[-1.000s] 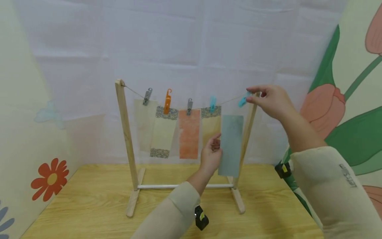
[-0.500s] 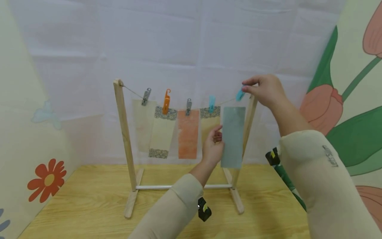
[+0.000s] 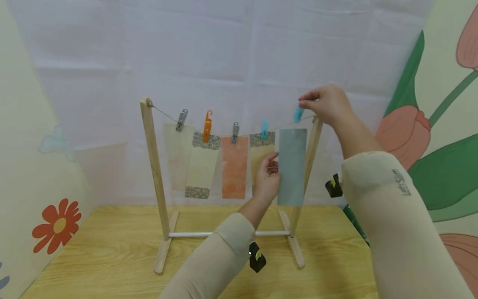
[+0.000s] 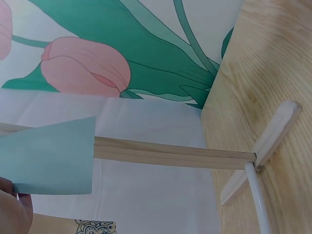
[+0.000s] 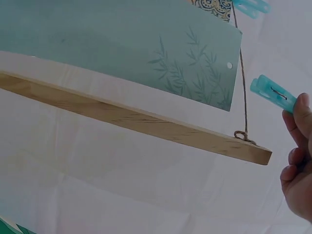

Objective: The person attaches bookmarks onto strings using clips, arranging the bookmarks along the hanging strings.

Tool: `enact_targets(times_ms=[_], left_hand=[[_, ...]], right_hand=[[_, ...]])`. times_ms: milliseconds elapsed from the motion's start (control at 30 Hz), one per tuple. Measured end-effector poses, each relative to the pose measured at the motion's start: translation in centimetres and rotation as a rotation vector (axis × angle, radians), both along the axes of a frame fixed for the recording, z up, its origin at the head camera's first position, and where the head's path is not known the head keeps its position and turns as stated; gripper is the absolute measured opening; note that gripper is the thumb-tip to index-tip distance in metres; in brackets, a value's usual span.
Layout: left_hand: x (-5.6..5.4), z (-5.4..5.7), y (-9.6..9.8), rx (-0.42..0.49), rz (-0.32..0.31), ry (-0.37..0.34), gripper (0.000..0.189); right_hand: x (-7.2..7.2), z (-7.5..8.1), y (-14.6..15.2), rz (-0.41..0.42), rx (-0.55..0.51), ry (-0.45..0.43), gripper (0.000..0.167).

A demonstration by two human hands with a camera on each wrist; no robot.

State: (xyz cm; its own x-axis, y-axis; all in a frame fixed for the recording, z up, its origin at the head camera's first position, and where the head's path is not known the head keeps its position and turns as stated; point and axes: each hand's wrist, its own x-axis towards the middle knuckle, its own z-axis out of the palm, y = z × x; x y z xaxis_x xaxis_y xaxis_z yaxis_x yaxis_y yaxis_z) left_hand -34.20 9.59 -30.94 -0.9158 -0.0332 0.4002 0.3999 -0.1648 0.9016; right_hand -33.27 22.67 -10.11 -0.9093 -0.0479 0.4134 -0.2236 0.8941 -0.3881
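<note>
My left hand (image 3: 268, 178) pinches a pale teal paper card (image 3: 292, 166) by its left edge. The card stands upright, its top edge close to the string (image 5: 243, 83) at the right end of the rack. In the right wrist view, faint bamboo leaves and a small hole show near the card's top. Above the card, my right hand (image 3: 326, 104) pinches a light blue clothespin (image 3: 298, 114) between thumb and fingers. In the right wrist view the clothespin (image 5: 274, 92) is apart from both string and card.
Several cards hang from the string, including an orange card (image 3: 234, 168) under a grey clip (image 3: 235, 132), and a lace-patterned card (image 3: 202, 166) under an orange clip (image 3: 207, 126). The wooden rack (image 3: 154, 166) stands on the wood-grain table (image 3: 112, 249) before a white cloth.
The left hand has raised the teal card toward the string. The right hand has moved up and left with the light blue clothespin, which has turned more upright.
</note>
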Motion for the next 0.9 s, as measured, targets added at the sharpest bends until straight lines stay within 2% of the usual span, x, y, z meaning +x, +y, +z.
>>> enact_targets(times_ms=[133,367,667,900], left_hand=[[-0.08,0.19,0.0,0.023,-0.01,-0.016,0.06],[0.09,0.54,-0.08,0.008,-0.024,-0.045,0.058],[0.36,0.49,0.04,0.03,-0.03,-0.05,0.057],[0.37,0.36,0.23,0.036,-0.041,-0.056,0.06]], right_hand=[[0.06,0.31,-0.16,0.005,0.016,-0.015,0.042],[-0.11,0.37,-0.05,0.013,0.039,-0.037,0.042],[-0.2,0.58,-0.33,0.051,0.091,-0.146,0.04],[-0.28,0.36,-0.24,0.053,0.102,-0.184,0.041]])
